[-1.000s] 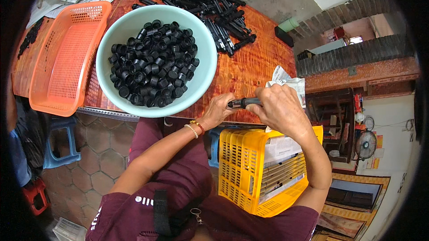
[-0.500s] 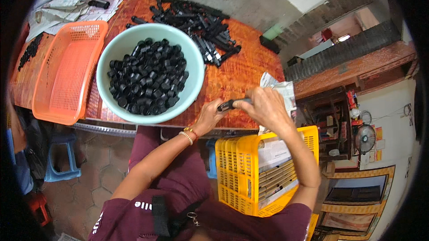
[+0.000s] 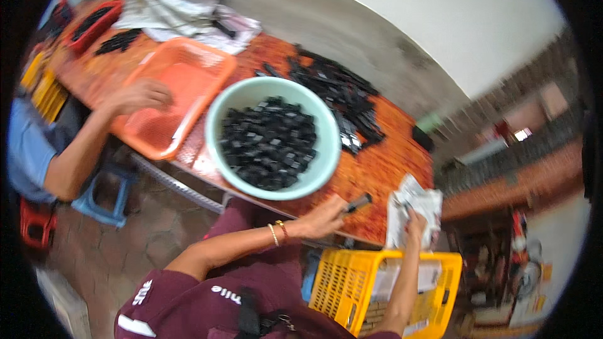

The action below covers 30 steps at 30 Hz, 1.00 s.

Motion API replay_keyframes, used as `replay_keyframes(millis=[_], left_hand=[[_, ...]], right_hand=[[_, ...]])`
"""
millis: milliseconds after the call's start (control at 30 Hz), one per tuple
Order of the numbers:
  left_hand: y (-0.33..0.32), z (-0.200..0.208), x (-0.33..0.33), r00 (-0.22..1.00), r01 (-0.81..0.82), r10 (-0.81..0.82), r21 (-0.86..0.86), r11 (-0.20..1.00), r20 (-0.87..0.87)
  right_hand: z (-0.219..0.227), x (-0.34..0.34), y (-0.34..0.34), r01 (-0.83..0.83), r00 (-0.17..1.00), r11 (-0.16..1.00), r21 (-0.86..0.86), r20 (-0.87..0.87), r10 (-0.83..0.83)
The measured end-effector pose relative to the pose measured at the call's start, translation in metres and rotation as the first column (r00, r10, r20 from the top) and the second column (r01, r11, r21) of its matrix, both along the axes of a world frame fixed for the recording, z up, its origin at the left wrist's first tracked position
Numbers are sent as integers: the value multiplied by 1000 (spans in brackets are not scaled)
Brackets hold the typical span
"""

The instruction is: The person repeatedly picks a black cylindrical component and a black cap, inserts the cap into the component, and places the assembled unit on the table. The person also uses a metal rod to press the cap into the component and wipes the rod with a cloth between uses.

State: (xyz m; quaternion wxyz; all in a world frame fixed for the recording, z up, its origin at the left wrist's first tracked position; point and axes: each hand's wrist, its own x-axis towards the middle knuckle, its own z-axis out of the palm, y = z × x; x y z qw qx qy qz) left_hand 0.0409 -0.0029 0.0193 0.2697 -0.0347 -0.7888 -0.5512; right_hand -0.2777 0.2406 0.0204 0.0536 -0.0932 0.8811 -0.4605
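Observation:
A short black tube (image 3: 358, 202) juts from my left hand (image 3: 323, 218), whose fingers are closed round it above the table's front edge. Further right, my right hand (image 3: 414, 223) is over a sheet of newspaper (image 3: 397, 232) at the table corner. Its fingers look pinched together; motion blur hides what is between them. Left of my hands stands a pale green basin (image 3: 335, 150) filled with small black caps (image 3: 270, 144). Behind it lies a heap of long black parts (image 3: 333, 84).
A co-worker's hand (image 3: 147, 95) is over the orange basket (image 3: 220, 62) at left. A yellow crate (image 3: 333, 289) stands below my right arm. Newspapers (image 3: 169, 3) and a red tray (image 3: 94, 25) lie at the far left. A blue stool (image 3: 103, 197) stands below.
My right hand has left the black tube and moved to the newspaper; the left hand keeps the tube. The view has turned, and a co-worker's arm has come over the orange basket.

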Motion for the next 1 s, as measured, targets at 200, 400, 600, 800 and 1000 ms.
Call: replay_keyframes(millis=[200, 400, 600, 800, 1000], left_hand=[[-40, 46, 94, 960, 186, -234, 274, 944, 156], [-82, 67, 183, 896, 64, -340, 675, 735, 286], [-127, 94, 229, 929, -276, 58, 582, 765, 365], [-163, 122, 239, 716, -656, 511, 208, 726, 475], [-259, 80, 260, 564, -764, 685, -22, 644, 460]], right_hand=[[-38, -12, 5, 63, 958, 933, 354, -284, 43], [1, 31, -29, 33, 910, 724, 689, -320, 263], [-3, 34, -31, 81, 873, 645, 760, -366, 322], [-28, 13, -12, 47, 849, 672, 739, -385, 363], [6, 46, -38, 104, 906, 638, 763, -337, 255]])
